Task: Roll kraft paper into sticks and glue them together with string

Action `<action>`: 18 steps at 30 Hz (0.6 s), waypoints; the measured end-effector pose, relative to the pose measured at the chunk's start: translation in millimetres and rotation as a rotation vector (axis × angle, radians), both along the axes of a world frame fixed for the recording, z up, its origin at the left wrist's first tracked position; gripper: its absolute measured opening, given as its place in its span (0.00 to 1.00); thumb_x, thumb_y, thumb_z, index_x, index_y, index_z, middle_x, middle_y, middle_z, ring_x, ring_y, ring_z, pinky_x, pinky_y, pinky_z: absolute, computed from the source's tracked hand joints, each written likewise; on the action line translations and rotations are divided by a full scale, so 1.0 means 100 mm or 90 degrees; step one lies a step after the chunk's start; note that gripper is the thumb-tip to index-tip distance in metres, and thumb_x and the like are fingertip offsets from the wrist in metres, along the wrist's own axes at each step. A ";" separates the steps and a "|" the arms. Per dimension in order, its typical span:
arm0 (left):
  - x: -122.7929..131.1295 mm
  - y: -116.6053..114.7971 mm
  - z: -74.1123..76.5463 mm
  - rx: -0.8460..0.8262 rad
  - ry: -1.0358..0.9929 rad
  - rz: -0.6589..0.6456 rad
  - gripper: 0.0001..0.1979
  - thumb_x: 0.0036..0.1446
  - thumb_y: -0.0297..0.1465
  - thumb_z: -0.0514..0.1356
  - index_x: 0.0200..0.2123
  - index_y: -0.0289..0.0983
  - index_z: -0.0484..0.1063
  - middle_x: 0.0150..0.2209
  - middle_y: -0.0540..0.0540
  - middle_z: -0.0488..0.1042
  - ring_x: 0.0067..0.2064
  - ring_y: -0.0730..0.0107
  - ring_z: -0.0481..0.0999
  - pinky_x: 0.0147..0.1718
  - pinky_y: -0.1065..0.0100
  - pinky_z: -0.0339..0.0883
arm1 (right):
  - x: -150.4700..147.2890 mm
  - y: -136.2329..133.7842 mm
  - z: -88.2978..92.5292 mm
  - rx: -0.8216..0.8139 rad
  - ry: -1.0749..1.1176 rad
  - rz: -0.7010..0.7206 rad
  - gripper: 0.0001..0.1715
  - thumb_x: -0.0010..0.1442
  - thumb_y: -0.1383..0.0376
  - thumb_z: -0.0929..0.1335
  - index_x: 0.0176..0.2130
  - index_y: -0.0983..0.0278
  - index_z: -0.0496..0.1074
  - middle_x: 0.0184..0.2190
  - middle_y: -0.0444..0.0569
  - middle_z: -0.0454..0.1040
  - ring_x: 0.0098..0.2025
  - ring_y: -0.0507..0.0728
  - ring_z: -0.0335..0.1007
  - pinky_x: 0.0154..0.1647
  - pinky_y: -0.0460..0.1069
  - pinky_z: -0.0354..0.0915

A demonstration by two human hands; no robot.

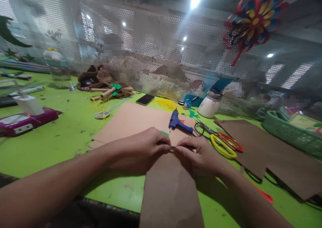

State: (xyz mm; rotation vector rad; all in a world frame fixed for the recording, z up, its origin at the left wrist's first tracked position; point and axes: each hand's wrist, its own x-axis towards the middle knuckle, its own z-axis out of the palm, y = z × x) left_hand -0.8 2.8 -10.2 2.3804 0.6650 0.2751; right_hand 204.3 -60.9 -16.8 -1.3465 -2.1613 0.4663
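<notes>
My left hand (pixel 153 145) and my right hand (pixel 198 152) meet at the far end of a strip of brown paper (pixel 172 194). The fingers of both are closed, pinching its narrow far edge between thumb and forefinger. From there the strip runs toward me and over the table's front edge. Beyond my hands lie light brown paper sheets (pixel 133 119), with a blue glue gun (pixel 178 122) resting on them. Scissors with yellow and red handles (pixel 225 145) lie to the right of my right hand.
Dark brown paper pieces (pixel 248 137) and a green basket (pixel 289 130) are at the right. A white jar (pixel 210 105), a phone (pixel 145 99) and yellow shreds (pixel 166 104) stand or lie farther back. A purple power strip (pixel 32 122) with a white plug (pixel 29 104) is at the left.
</notes>
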 end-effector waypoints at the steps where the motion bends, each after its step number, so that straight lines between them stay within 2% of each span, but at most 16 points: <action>1: 0.00 0.02 0.01 -0.002 0.002 -0.007 0.14 0.61 0.36 0.50 0.34 0.36 0.72 0.28 0.51 0.71 0.28 0.74 0.64 0.26 0.74 0.56 | 0.02 0.00 0.01 -0.011 -0.005 -0.001 0.13 0.60 0.65 0.63 0.28 0.65 0.73 0.23 0.44 0.71 0.26 0.51 0.64 0.26 0.44 0.58; 8: 0.02 0.10 0.02 -0.032 0.017 -0.003 0.13 0.60 0.35 0.50 0.36 0.36 0.73 0.30 0.51 0.72 0.30 0.74 0.66 0.27 0.75 0.56 | 0.16 0.03 0.01 -0.042 0.003 -0.045 0.09 0.57 0.67 0.65 0.28 0.65 0.73 0.24 0.43 0.71 0.28 0.51 0.65 0.28 0.44 0.59; 13: -0.04 0.19 -0.01 -0.022 0.066 0.011 0.14 0.59 0.38 0.51 0.31 0.35 0.71 0.27 0.51 0.69 0.28 0.74 0.63 0.26 0.74 0.54 | 0.19 0.06 -0.02 -0.042 0.016 -0.071 0.09 0.56 0.66 0.65 0.28 0.66 0.74 0.24 0.45 0.72 0.28 0.52 0.65 0.29 0.46 0.60; 18: -0.06 0.27 0.03 -0.024 0.057 -0.045 0.15 0.58 0.38 0.52 0.28 0.34 0.70 0.24 0.51 0.66 0.26 0.75 0.62 0.25 0.74 0.53 | 0.23 0.08 -0.03 -0.083 0.090 -0.085 0.09 0.54 0.64 0.67 0.27 0.67 0.74 0.22 0.45 0.71 0.25 0.51 0.63 0.26 0.45 0.58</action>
